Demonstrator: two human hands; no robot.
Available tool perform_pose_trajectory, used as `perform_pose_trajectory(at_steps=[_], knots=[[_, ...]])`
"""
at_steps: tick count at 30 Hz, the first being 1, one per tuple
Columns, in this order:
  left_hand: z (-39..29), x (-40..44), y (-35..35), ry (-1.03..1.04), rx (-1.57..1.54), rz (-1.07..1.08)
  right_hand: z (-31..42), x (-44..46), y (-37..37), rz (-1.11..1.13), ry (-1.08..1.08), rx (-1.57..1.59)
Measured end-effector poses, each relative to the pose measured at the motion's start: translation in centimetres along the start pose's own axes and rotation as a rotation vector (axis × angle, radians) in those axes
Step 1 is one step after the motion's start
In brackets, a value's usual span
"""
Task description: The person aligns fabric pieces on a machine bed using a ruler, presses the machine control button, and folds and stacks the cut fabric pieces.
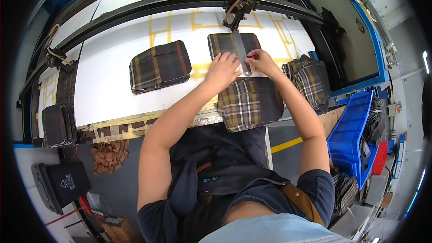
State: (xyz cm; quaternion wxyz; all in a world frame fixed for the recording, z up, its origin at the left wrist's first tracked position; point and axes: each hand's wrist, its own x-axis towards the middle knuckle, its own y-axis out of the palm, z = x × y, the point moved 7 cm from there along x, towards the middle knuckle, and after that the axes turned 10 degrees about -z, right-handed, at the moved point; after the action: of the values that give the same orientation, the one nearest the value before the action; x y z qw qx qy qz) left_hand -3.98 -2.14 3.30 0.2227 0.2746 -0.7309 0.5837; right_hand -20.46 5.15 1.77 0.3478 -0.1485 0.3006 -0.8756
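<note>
A metal ruler (240, 47) lies upright in view across a plaid fabric piece (221, 44) under the machine head. My left hand (222, 69) rests with fingers spread on the fabric and the ruler's left edge. My right hand (262, 63) is at the ruler's right side, thumb and index finger pinched on its edge. Just below both hands, a stack of plaid pieces (245, 105) overhangs the table's front edge. To the left, another plaid piece (160, 66) lies flat on the white table (103, 85).
A black rail (171, 2) with a machine head (240, 4) spans the table. Plaid stacks stand at right (309, 81) and far left (59, 126). A blue crate (348, 135) is at lower right, a black bin (63, 182) at lower left.
</note>
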Motion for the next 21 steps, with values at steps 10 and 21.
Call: perform_pose_trajectory(at_steps=[10,21], knots=[[0.1,0.0,0.0,-0.007,0.013,0.008,0.4,0.2,0.6,0.191,0.339,0.098],[0.3,0.1,0.2,-0.051,0.000,0.098,-3.4,1.8,-4.6,-0.142,-0.069,-0.220]])
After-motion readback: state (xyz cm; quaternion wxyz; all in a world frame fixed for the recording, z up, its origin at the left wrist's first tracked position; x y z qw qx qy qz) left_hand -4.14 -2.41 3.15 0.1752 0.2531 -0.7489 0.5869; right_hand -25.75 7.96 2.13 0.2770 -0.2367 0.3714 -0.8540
